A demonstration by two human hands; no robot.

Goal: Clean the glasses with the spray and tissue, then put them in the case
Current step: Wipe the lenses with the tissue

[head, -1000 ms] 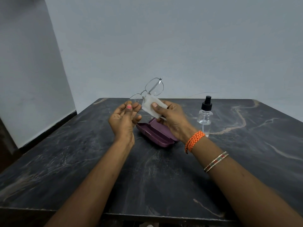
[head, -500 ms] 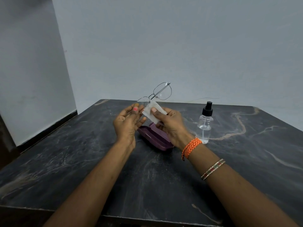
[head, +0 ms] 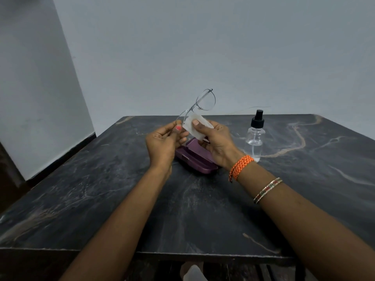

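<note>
Thin wire-framed glasses [head: 205, 100] are held up above the table, tilted steeply with one lens high. My left hand [head: 162, 142] pinches the lower end of the frame. My right hand [head: 217, 142] holds a folded white tissue [head: 195, 125] pressed over the lower lens, thumb on top. Below and behind my hands lies the open purple case [head: 194, 157] on the table. A clear spray bottle [head: 254, 136] with a black nozzle stands upright to the right of my right hand.
The dark marble table [head: 101, 189] ends at a near edge in front of me. Grey walls stand behind and to the left. An orange thread band and a thin bangle sit on my right wrist.
The glasses have tilted more upright, the free lens rising. The tissue has slid along the lower lens. Both hands stay over the case.
</note>
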